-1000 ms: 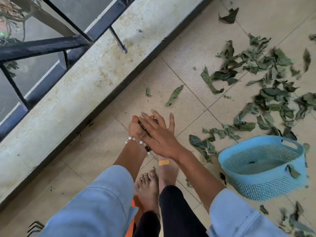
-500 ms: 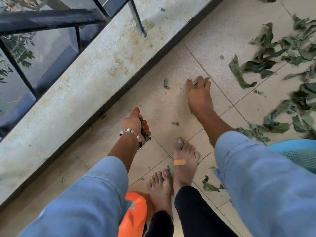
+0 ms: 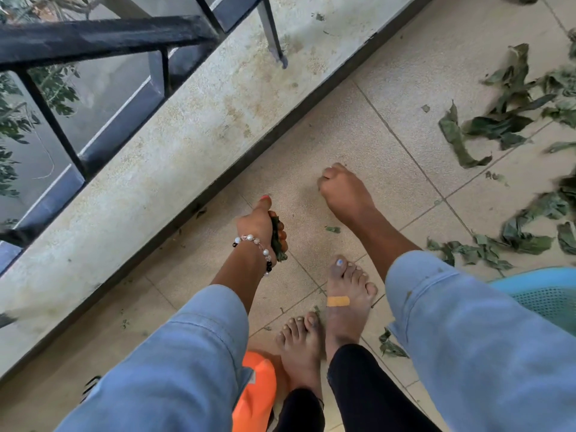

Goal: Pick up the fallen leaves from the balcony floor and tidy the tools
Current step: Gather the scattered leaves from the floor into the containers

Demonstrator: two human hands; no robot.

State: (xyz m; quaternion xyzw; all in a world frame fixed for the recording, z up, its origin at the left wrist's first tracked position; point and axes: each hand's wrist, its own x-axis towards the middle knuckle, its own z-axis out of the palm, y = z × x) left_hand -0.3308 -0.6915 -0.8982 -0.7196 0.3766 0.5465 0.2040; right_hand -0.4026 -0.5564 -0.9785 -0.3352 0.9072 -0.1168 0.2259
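My left hand [image 3: 258, 224], with a bead bracelet at the wrist, grips a bunch of dark green leaves [image 3: 276, 240] just above the tiled floor. My right hand [image 3: 343, 190] hovers a little farther out, curled into a fist with its fingers turned down. The leaf it was touching is gone from the floor and is hidden inside the fist. A small leaf scrap [image 3: 333, 229] lies between my hands. Many fallen leaves [image 3: 498, 126] are scattered to the right, and more leaves [image 3: 486, 249] lie near my right sleeve.
A blue mesh basket [image 3: 542, 294] peeks out at the right edge behind my right sleeve. My bare feet [image 3: 346, 294] stand below my hands, with an orange object [image 3: 255, 388] beside them. A concrete ledge [image 3: 187, 135] and a black railing [image 3: 109, 35] bound the left side.
My right hand left my left hand, reached out to a leaf on the tiles and has now closed into a fist, drawn back slightly. The left hand keeps its bunch.
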